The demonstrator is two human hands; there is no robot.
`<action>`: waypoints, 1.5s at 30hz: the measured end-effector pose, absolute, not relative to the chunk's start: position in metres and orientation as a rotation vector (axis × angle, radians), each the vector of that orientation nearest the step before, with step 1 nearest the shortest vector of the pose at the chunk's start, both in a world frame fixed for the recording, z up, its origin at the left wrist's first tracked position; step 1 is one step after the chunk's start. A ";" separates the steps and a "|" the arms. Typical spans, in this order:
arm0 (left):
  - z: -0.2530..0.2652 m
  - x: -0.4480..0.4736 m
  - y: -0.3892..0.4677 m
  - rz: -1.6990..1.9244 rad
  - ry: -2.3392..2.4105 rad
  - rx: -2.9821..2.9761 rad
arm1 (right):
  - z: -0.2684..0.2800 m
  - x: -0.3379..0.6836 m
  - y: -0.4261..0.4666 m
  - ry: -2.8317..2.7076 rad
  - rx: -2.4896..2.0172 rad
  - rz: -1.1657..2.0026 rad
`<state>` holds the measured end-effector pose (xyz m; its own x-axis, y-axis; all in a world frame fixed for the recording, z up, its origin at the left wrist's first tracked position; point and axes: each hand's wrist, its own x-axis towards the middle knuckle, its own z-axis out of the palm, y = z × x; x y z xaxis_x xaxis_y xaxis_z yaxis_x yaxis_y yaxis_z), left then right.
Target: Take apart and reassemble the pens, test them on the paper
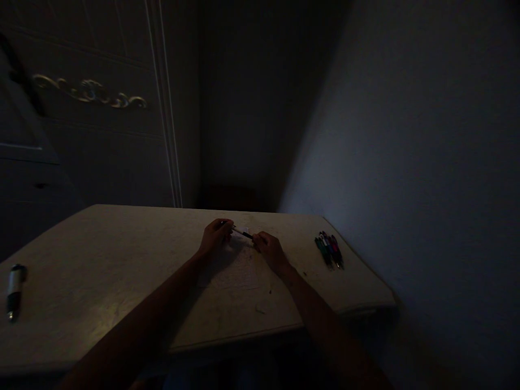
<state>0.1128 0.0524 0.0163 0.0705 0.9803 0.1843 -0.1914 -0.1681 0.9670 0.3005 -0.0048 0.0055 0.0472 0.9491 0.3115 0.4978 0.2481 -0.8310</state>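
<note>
A slim pen (pixel 242 233), white with a dark band, is stretched between my two hands above the table. My left hand (pixel 217 236) pinches its left end. At the other end, the fingers of my right hand (pixel 267 248) are closed on its dark part. Whether the pen is in one piece or pulled apart is too dim to tell. Below the hands lies a pale, patterned sheet of paper (pixel 231 272), partly in shadow.
Several pens (pixel 330 250) in various colours lie bunched near the right edge of the table (pixel 134 238). One white and black pen (pixel 15 292) lies at the far left. A wall (pixel 406 162) rises on the right; a cabinet (pixel 101 151) with gold ornament stands behind left. Small bits dot the tabletop.
</note>
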 end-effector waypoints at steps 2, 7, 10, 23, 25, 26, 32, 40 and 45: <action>0.018 0.113 0.051 1.346 0.944 1.219 | 0.007 0.300 -0.006 -1.614 -1.394 0.599; 0.019 0.114 0.050 1.379 0.961 1.160 | 0.010 0.299 -0.008 -1.656 -1.362 0.615; 0.016 0.115 0.052 1.387 0.943 1.130 | 0.011 0.298 -0.009 -1.663 -1.369 0.614; 0.023 0.114 0.047 1.408 0.994 1.219 | 0.010 0.302 -0.005 -1.655 -1.294 0.352; 0.022 0.113 0.048 1.419 0.973 1.215 | 0.009 0.303 -0.005 -1.663 -1.292 0.352; 0.021 0.114 0.048 1.430 0.958 1.206 | 0.008 0.304 -0.004 -1.667 -1.287 0.350; 0.016 0.114 0.051 1.442 0.909 1.154 | 0.006 0.304 -0.004 -1.673 -1.290 0.348; 0.020 0.112 0.047 1.390 0.885 1.194 | 0.010 0.306 -0.005 -1.606 -1.354 0.384; 0.017 0.113 0.047 1.356 0.715 1.208 | 0.005 0.309 -0.004 -1.559 -1.399 0.373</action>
<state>0.1130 0.0473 0.0175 0.1537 0.9559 0.2501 -0.3341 -0.1880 0.9236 0.3085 -0.0039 0.0054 0.1322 0.8854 0.4456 0.5878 0.2919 -0.7545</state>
